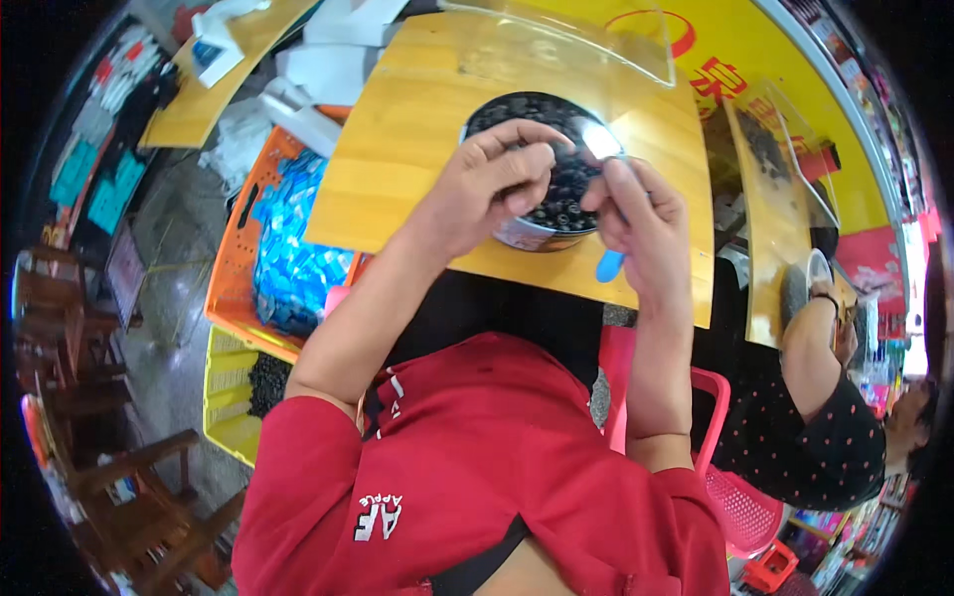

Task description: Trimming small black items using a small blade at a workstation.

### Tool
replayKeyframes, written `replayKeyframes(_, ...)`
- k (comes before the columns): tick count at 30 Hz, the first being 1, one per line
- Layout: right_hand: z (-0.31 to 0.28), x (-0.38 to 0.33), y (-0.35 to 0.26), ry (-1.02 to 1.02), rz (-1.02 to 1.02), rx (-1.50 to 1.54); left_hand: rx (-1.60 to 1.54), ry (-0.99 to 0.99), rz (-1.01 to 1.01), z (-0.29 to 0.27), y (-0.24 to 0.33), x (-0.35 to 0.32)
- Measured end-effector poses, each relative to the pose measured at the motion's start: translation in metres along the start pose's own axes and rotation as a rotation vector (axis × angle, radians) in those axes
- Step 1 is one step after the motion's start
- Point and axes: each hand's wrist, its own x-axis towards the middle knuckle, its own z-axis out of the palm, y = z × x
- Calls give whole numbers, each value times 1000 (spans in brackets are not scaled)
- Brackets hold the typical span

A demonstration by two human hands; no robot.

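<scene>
Blue handle [609,265], one tub [537,239], wearer's two hands [497,177] [644,223]

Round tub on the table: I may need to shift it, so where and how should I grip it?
Probably by the outer wall of the round tub, from left and right at once: it stands upright, wide and open-topped, holding many dark pieces.

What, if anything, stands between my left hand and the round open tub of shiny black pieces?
Nothing visible: your left hand hovers over the tub, and the short blue handle is off to the side, in your right hand.
</scene>
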Motion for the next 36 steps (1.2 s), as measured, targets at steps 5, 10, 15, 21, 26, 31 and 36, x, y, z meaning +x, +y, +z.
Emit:
replayKeyframes(5, -17, 5, 5, 13, 9, 59, -138, 170, 84, -64, 56, -61)
replayKeyframes(10, -24, 11, 15, -3, 45, 43, 188, 480, 129, -151, 112, -187)
replayKeyframes(15, -29, 14, 18, 16, 45, 66, 608, 906, -51, -201, 104, -336)
replayKeyframes(21, -34, 18, 21, 18, 53, 82, 1324, 1152, -502, -219, 40, -409)
replayKeyframes(26, -42, 13, 20, 73, 17, 114, 1730, 932, 181, -163, 62, -263)
replayKeyframes(31, -60, 1, 24, 176, -50, 223, 1672, 223, 556, -59, 77, -120)
replayKeyframes(36, -67, -15, 18, 325, -54, 229, 1537, -281, 519, -11, 45, -14)
